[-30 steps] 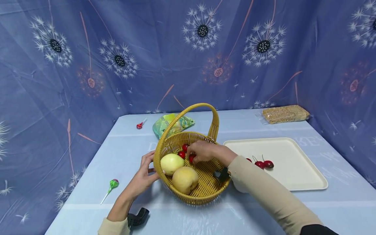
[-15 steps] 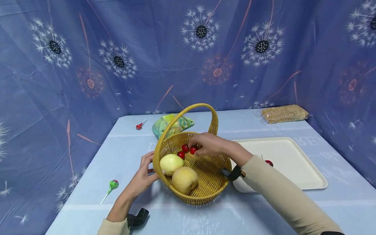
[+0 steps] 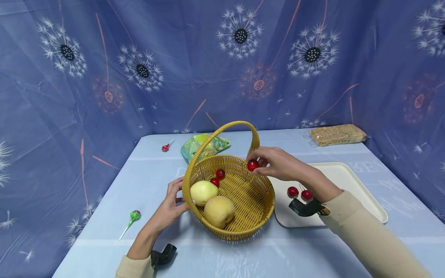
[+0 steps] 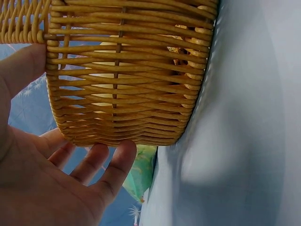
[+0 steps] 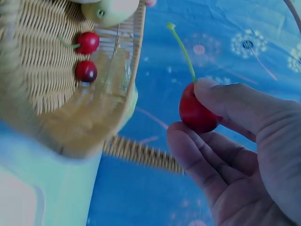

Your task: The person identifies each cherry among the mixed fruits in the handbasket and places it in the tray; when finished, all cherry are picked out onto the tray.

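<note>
A wicker basket with an arched handle holds a pale yellow-green fruit, a rounder yellow fruit and two red cherries. At its left side my left hand grips the basket, the thumb at the rim and the fingers spread along the outer wall. My right hand pinches another cherry between thumb and fingers, its green stem pointing up in the right wrist view. In the head view this cherry overlaps the basket's far right rim.
A cream tray with red cherries on it lies right of the basket, partly behind the right forearm. Behind stand a green bag and a clear packet. Two lollipops lie on the left.
My right hand has lifted a cherry from inside the basket and carried it up and right to the rim. The left hand stays at the basket's side.
</note>
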`<state>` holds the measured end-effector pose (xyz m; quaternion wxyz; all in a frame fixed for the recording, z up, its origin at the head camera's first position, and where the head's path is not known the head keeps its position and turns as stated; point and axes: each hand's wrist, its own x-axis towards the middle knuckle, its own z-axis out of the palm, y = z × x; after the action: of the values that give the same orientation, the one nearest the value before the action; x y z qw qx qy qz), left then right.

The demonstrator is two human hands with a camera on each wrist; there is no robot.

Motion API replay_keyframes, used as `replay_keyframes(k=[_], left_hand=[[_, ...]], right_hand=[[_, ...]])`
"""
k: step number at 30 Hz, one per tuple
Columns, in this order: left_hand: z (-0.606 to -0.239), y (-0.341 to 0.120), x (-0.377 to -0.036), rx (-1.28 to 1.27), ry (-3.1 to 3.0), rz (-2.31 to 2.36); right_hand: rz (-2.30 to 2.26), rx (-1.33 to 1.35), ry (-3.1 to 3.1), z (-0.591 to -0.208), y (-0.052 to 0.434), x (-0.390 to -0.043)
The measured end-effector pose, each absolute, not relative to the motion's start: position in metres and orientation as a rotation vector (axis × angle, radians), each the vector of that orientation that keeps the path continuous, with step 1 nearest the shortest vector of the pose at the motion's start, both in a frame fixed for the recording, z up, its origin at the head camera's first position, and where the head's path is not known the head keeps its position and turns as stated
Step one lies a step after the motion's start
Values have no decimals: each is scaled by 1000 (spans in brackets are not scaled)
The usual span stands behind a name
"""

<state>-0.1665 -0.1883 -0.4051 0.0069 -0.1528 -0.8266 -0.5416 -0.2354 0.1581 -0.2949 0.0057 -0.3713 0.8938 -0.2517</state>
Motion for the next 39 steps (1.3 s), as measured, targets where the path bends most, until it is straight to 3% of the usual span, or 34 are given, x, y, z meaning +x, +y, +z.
replay_keyframes(k=[12,26,39], left_hand=[[-404,-185,-168,-484,-2586,-1707],[-405,-187,-166,-464,-2596,-1701],[-403,-188,-166,-464,-2595,-1709]], right_hand=[[-851,-971,3038,-311,246,-218],[-798,-644,3075,-363,341,-208],[-833,-702,3007,-404,369,-210]])
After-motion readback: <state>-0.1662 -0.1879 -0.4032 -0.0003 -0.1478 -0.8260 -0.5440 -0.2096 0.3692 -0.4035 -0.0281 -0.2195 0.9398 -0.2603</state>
